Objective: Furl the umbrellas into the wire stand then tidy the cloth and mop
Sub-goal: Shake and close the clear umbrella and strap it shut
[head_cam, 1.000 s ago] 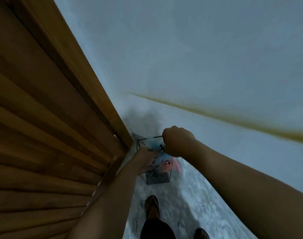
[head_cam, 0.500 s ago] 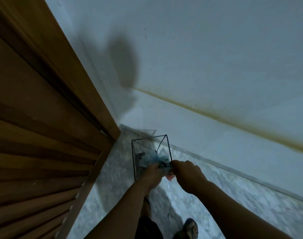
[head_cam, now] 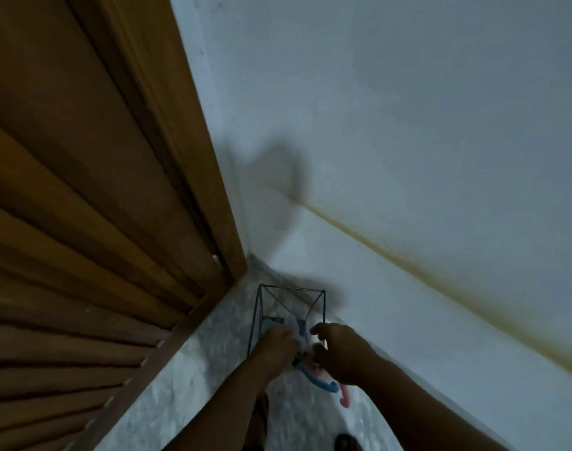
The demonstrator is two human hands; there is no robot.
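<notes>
**Umbrellas going into the wire stand, both hands at the mouth**

So, we start at the hands. Our left hand (head_cam: 278, 345) is curled at the near edge of the stand, fingers wrapped round what looks like the pale blue bundle of the umbrellas (head_cam: 299, 333); the blur keeps us from seeing exactly where the fingertips sit. Our right hand (head_cam: 340, 351) is beside it, fingers bent and close to the bundle, but we cannot tell whether it actually has hold of anything or just hovers over it.

Outward from there: a blue hooked handle (head_cam: 320, 384) and a pink hooked handle (head_cam: 344, 398) stick out below the right hand, toward us. The fabric ends go down into the wire stand (head_cam: 292, 304), which sits on the speckled floor (head_cam: 187, 379) in the corner between the slatted wooden door (head_cam: 83, 222) and the white wall (head_cam: 408, 125).

Step, as we judge it: seating the furled umbrellas in the stand; cloth and mop not in view, so that part is still to do. Next move likely needs the bundle pushed down and the fabric kept tight so it clears the wires.

Long axis runs from the handles near us down and away into the stand, tips pointing at the stand's base, handles up toward the camera.
</notes>
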